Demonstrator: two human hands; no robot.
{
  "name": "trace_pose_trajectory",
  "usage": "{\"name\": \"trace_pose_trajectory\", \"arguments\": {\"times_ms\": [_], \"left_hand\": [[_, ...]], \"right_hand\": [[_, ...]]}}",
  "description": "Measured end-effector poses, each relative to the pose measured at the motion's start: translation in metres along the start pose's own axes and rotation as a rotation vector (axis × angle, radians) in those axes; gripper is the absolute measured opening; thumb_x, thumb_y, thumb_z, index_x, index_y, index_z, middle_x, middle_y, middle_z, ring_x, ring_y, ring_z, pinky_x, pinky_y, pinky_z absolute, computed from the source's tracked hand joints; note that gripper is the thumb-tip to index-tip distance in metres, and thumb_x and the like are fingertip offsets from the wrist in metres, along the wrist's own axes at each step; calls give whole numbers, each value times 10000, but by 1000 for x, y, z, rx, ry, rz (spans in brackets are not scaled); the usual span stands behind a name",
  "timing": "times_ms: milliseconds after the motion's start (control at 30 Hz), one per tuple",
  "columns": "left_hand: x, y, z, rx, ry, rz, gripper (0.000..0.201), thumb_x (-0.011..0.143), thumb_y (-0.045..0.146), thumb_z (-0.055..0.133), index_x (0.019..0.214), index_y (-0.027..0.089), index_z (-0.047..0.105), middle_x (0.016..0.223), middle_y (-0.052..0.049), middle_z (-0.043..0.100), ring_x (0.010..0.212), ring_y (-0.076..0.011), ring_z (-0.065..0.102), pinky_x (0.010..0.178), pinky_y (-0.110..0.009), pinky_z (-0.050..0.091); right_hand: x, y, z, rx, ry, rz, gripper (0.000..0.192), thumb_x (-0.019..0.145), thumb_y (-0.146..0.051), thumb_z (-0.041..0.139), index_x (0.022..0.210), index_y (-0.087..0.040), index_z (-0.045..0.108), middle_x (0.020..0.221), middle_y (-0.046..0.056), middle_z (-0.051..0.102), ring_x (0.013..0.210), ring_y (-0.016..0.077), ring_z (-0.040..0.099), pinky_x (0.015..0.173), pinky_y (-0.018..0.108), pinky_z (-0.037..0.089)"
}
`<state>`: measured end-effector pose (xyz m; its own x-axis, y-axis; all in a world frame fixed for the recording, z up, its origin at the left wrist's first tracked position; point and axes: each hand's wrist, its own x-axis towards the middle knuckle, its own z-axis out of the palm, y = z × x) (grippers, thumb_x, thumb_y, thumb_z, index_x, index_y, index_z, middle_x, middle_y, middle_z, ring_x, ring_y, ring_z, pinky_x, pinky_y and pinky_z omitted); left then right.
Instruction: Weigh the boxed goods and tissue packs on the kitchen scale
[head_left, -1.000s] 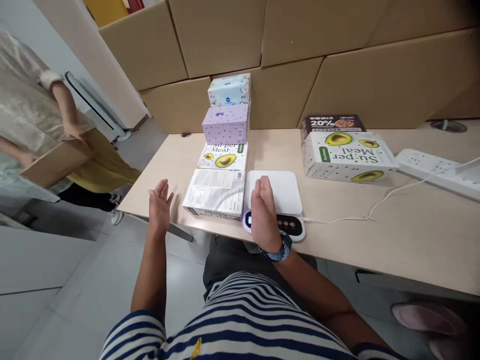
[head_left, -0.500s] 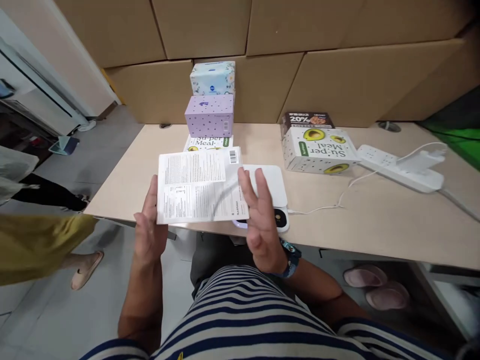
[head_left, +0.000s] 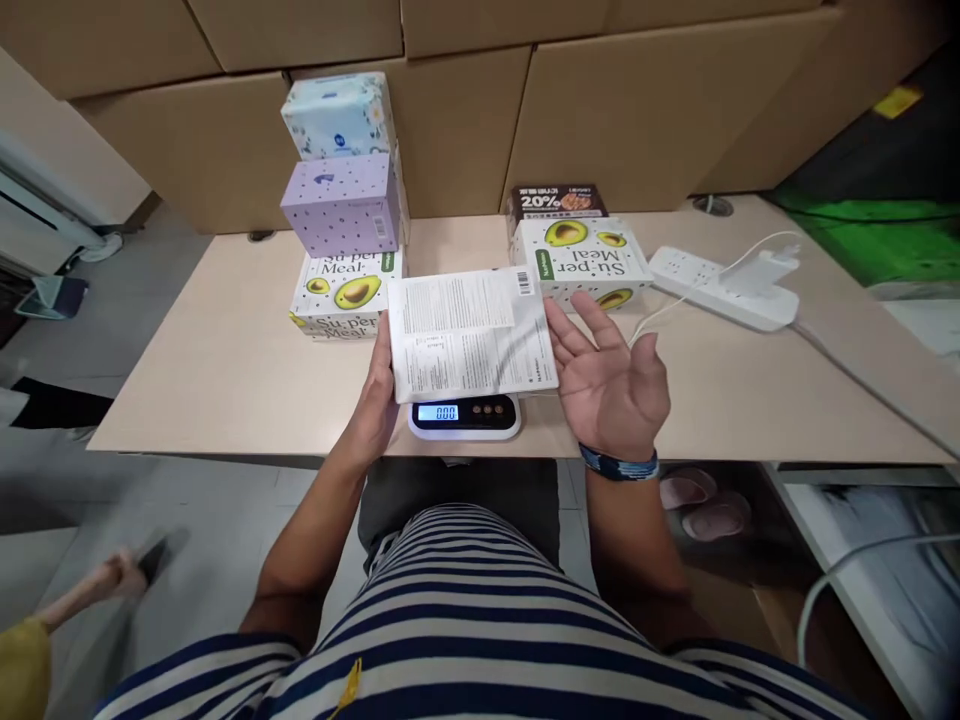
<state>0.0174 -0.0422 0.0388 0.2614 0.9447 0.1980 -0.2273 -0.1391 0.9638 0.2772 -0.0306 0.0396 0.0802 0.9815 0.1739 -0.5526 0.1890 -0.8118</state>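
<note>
A white printed meal box (head_left: 471, 333), barcode side up, is over the small white scale (head_left: 465, 415), whose display reads 0.00. My left hand (head_left: 375, 400) grips the box's left edge. On the box's right side my right hand (head_left: 611, 378) is palm up with fingers spread, its fingertips at the right edge. I cannot tell whether the box rests on the scale.
An avocado meal box (head_left: 345, 297) carries a purple box (head_left: 341, 203) and a pale blue box (head_left: 337, 115). Another avocado box (head_left: 581, 262) and a dark box (head_left: 559, 199) sit right of centre. A power strip (head_left: 720, 288) and cable lie at right. Cardboard cartons (head_left: 600, 110) wall the back.
The white box moved right from in front of the stack to above the scale. The right hand went from the box's edge to an open palm beside it. The view swung right.
</note>
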Motion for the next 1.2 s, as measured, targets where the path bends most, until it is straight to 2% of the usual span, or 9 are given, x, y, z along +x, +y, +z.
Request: {"name": "trace_pose_trajectory", "arguments": {"times_ms": [167, 267, 367, 467, 633, 833, 933, 1067, 1200], "left_hand": [[1, -8, 14, -99, 12, -77, 857, 994, 838, 480, 1730, 435, 311, 1885, 92, 89, 1768, -319, 2, 1454, -565, 66], [15, -15, 12, -103, 58, -94, 849, 971, 857, 502, 1681, 397, 427, 1866, 49, 234, 1765, -337, 58, 1447, -590, 111], [33, -20, 5, -85, 132, -38, 898, 939, 901, 493, 1627, 325, 512, 1816, -26, 379, 1760, -344, 103, 1434, -598, 176], [41, -24, 1, 4, 175, -33, 890, 929, 895, 528, 1627, 344, 499, 1793, -33, 423, 1748, -345, 185, 1417, -596, 241], [39, -26, 3, 201, 275, -101, 747, 969, 689, 687, 1638, 443, 463, 1788, 18, 428, 1690, -322, 369, 1400, -562, 306], [39, -31, 1, 241, 290, -62, 779, 963, 649, 704, 1648, 373, 455, 1793, -25, 422, 1693, -320, 362, 1392, -528, 327], [42, -32, 0, 269, 302, -48, 741, 971, 624, 702, 1619, 329, 497, 1777, -42, 450, 1679, -328, 387, 1381, -510, 353], [45, -31, 1, 261, 351, -45, 648, 997, 530, 682, 1589, 312, 535, 1733, -48, 517, 1646, -307, 446, 1378, -495, 369], [44, -35, 2, 234, 414, -42, 605, 1002, 503, 679, 1560, 306, 551, 1702, -63, 556, 1616, -305, 488, 1355, -504, 408]], "right_hand": [[-8, -5, -8, -58, 18, -51, 571, 924, -778, 604, 1197, -323, 816, 1397, 39, 799, 1589, 313, 537, 1405, 585, 337], [-2, 1, -14, -73, 57, -41, 546, 936, -778, 580, 1190, -351, 805, 1356, 17, 817, 1592, 303, 535, 1392, 613, 351], [7, 9, -16, -67, 55, -29, 586, 909, -808, 591, 1251, -367, 771, 1399, 14, 794, 1607, 301, 514, 1381, 630, 367], [13, 15, -16, -127, 16, -45, 633, 893, -822, 612, 1321, -372, 735, 1514, 10, 724, 1635, 298, 474, 1406, 615, 322], [16, 25, -18, -288, -49, -80, 694, 902, -819, 600, 1466, -415, 638, 1683, -31, 576, 1688, 279, 381, 1433, 589, 258], [10, 44, -19, -484, -117, -227, 743, 961, -698, 646, 1639, -469, 446, 1822, -91, 351, 1749, 232, 204, 1459, 527, 177], [9, 51, -19, -582, -133, -267, 791, 974, -588, 713, 1672, -547, 345, 1841, -146, 271, 1752, 212, 190, 1459, 516, 199], [15, 54, -19, -665, -133, -324, 914, 929, -610, 765, 1704, -526, 287, 1847, -125, 259, 1753, 233, 188, 1454, 532, 221], [20, 55, -19, -730, -130, -302, 942, 929, -661, 740, 1722, -503, 257, 1852, -103, 256, 1751, 222, 196, 1452, 491, 228]]}}
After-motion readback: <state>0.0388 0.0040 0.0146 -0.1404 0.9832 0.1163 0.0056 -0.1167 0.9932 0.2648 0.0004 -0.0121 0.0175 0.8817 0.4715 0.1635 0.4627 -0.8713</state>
